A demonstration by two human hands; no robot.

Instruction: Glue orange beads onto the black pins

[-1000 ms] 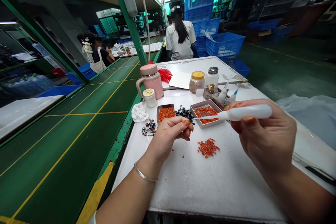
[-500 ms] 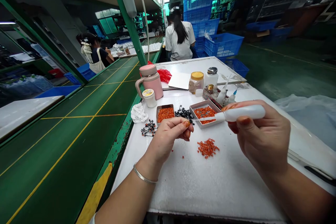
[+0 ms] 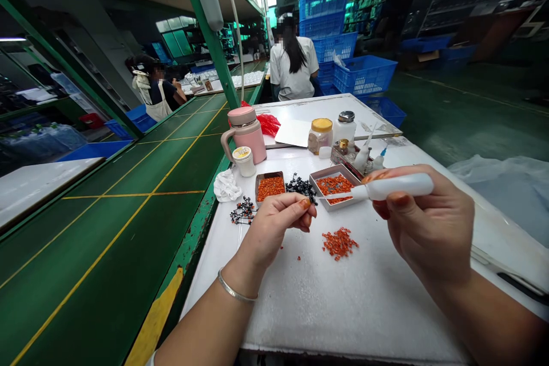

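Two hands at work: what does each hold?

The right hand [image 3: 429, 223] grips a white squeeze bottle [image 3: 398, 186], its fine tip aimed toward the left hand [image 3: 274, 223], which is closed in a pinch on something too small to tell.

What lies nearby?

Black pieces [image 3: 301, 187] sit just left of the metal tray [image 3: 312, 189] of orange granules [image 3: 337, 185].

Technique?

Brace both wrists. No writing is legible.
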